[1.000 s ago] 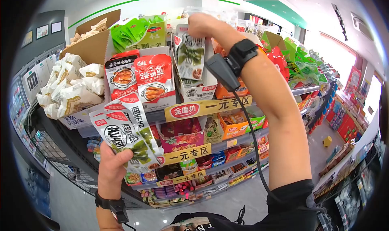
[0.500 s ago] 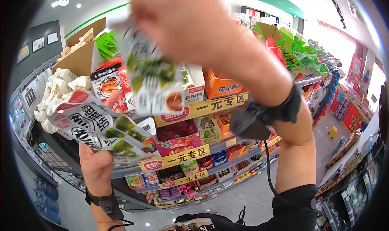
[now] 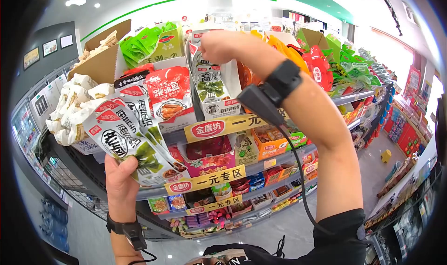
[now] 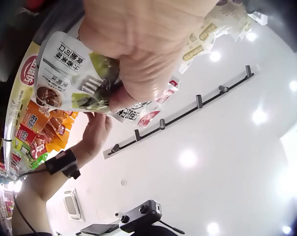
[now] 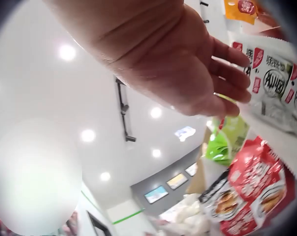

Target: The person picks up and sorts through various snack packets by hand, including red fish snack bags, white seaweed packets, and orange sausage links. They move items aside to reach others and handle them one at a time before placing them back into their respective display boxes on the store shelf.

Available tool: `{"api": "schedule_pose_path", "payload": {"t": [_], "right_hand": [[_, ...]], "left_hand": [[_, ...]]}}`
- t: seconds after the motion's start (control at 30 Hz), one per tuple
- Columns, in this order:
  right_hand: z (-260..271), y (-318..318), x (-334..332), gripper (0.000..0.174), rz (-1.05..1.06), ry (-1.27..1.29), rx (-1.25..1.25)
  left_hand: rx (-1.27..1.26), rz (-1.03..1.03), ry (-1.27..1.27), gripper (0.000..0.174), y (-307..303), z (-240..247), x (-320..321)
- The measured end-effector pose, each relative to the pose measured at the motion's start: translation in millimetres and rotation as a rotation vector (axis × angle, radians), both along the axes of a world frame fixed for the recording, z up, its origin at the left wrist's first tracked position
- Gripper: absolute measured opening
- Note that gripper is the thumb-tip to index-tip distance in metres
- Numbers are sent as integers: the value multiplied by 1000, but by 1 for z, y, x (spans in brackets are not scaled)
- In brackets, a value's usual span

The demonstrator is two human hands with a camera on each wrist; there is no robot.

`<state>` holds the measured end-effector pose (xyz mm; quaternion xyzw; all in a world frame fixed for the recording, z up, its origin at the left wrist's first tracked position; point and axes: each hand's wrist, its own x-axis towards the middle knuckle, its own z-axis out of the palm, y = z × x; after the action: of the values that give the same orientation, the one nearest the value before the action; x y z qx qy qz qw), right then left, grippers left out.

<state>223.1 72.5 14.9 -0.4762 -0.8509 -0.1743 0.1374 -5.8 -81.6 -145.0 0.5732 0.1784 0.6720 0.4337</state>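
Observation:
My left hand (image 3: 122, 181) grips a fanned stack of silver-white kelp-knot snack packets (image 3: 122, 134), thumb across their front; the left wrist view shows the thumb bent over a packet (image 4: 64, 73) with a fork printed on it. My right hand (image 3: 221, 47) is over the white display box (image 3: 222, 107) of the same packets. In the right wrist view its fingers (image 5: 232, 73) reach loosely bent toward the packets (image 5: 276, 83) standing in that box, with nothing pinched between them.
Red snack pouches (image 3: 170, 93) fill the box left of the kelp packets, beside cream-wrapped packs (image 3: 77, 104). Orange pouches (image 3: 288, 55) stand to the right. Lower shelf tiers hold more boxed snacks behind yellow label strips (image 3: 212, 181).
My right hand lifted a packet from the box, carried it left toward the left hand, and is back at the box without it. The left hand's stack is fanned wider.

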Motion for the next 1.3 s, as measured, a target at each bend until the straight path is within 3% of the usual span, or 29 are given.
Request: {"api": "schedule_pose_path", "payload": {"t": [0.07,0.27,0.5,0.7,0.8,0.9,1.0,1.03,1.3], "right_hand": [[-12,14,-10,24,-105,-168,-36],[-25,25,-28,27,-270,-200,-95],[-34,40,-24,26,-235,-35,7],[-34,56,-16,28,-174,-163,-6],[-37,64,-12,23,-89,-123,-82],[-40,65,-8,18,-13,-48,30],[-30,62,-12,17,-30,3,-2],[-24,59,-15,28,-70,-7,-33],[-6,31,-17,22,-68,-128,53]], "left_hand": [[-2,10,12,62,-5,0,-1],[-64,-1,-49,61,-12,-2,-5],[-111,2,-70,60,-8,-9,-14],[-109,-25,-53,60,-7,-8,-11],[-119,-25,-53,61,-7,-9,-10],[-135,-36,-47,62,-9,-9,-7],[-146,-54,-34,64,-11,-8,-7],[-151,-64,-23,64,-11,-8,-9],[-115,-67,7,70,-5,-13,-19]]}}
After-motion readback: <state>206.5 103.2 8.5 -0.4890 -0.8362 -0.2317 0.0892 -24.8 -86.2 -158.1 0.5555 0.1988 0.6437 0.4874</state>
